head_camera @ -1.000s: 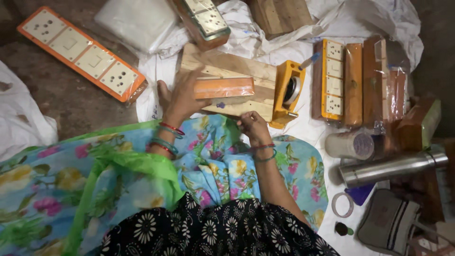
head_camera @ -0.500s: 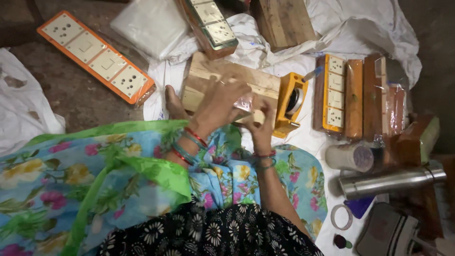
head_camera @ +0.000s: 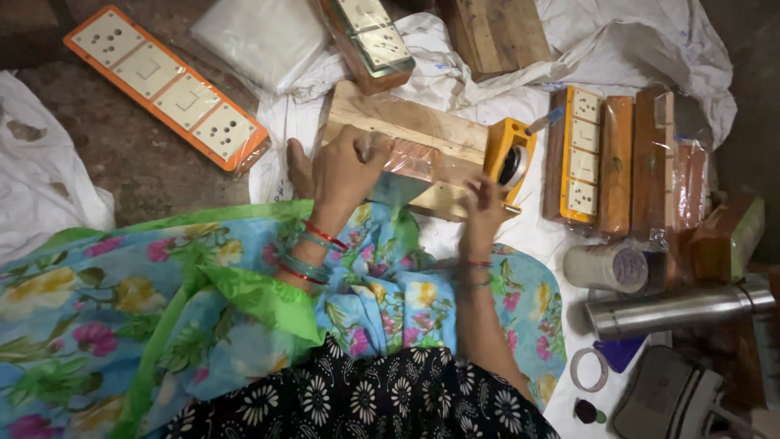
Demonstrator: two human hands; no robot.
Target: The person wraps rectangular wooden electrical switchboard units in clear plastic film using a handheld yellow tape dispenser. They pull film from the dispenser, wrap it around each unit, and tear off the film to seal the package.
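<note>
My left hand (head_camera: pixel 345 175) grips a wooden switch box wrapped in clear plastic (head_camera: pixel 410 162), holding it against a pale wooden board (head_camera: pixel 406 122) on the white cloth. My right hand (head_camera: pixel 485 213) rests at the box's right end, fingers curled on the wrap near the board's front edge. An orange tape dispenser (head_camera: pixel 510 158) stands just right of both hands. Bangles circle both wrists, and a floral cloth covers my lap below.
A long orange switch board (head_camera: pixel 166 85) lies at the upper left on the bare floor. Wrapped wooden boxes (head_camera: pixel 617 162) line the right. A steel flask (head_camera: pixel 678 307), a tape roll (head_camera: pixel 589 370) and a plastic bag (head_camera: pixel 260 36) lie around.
The left hand moved from the board's left side onto the wrapped box and turned it. My right hand slid right toward the tape dispenser. The view shifted a little.
</note>
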